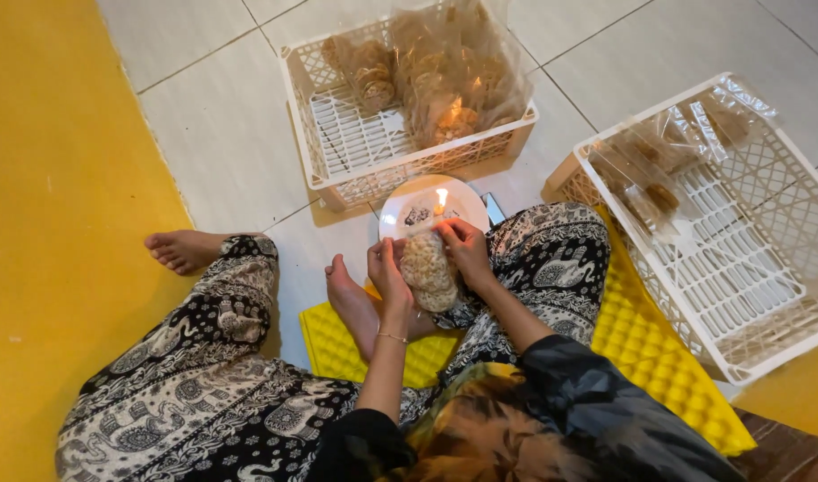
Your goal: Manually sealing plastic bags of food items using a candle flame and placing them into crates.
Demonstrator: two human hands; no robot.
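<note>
Clear plastic is wrapped around a stack of pale round crackers, and this bag of crackers (429,270) is held upright between both hands above the person's lap, just in front of a white plate (400,214) set on the tiled floor (221,134). On that plate a small lit candle (442,202) is seen, its flame close to the top edge of the bag. The left hand (387,270) is closed along the bag's left side, fingers curled against the plastic. The right hand (467,250) is closed on the upper right of the bag, where the neck of the plastic is pinched between thumb and fingertips near the flame.

Beyond the plate, a white lattice crate (337,125) is placed on the floor; several filled clear bags of crackers (453,71) are leaned in its right half, the left half being bare. A second white lattice crate (739,259) is set at the right, partly on a yellow dimpled mat (650,357), with a few flat clear bags (645,174) laid in its far corner. A yellow floor covering (43,268) is spread along the left side.
</note>
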